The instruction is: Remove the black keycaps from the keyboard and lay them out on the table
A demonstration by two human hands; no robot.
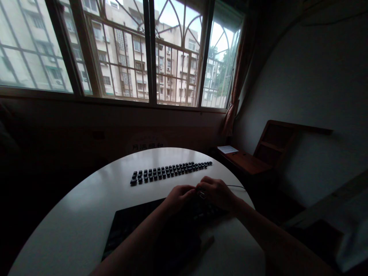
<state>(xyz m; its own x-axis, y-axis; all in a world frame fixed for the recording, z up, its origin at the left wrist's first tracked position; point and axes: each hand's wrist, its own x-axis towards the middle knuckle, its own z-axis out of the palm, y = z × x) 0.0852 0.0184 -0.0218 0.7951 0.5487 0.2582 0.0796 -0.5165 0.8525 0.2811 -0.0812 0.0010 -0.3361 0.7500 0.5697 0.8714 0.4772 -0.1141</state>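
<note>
A black keyboard (138, 214) lies on the white round table (86, 207), partly hidden under my forearms. Over its right half my two hands meet. My right hand (215, 191) is closed, fingers bent in a pinch, around a small tool with a pale wire loop (202, 195); it looks like a keycap puller, but the dim light hides most of it. Thumb and fingers together, my left hand (181, 195) touches the right fingertips, and what it pinches is hidden. Beyond the hands, loose black keycaps (163, 172) stand in long rows.
A thin cable (237, 186) runs off the table's right edge. Back right stands a brown wooden chair (250, 161) with a white paper (227, 149) on it. Barred windows (175, 73) fill the far wall, with a curtain (231, 111) at their right.
</note>
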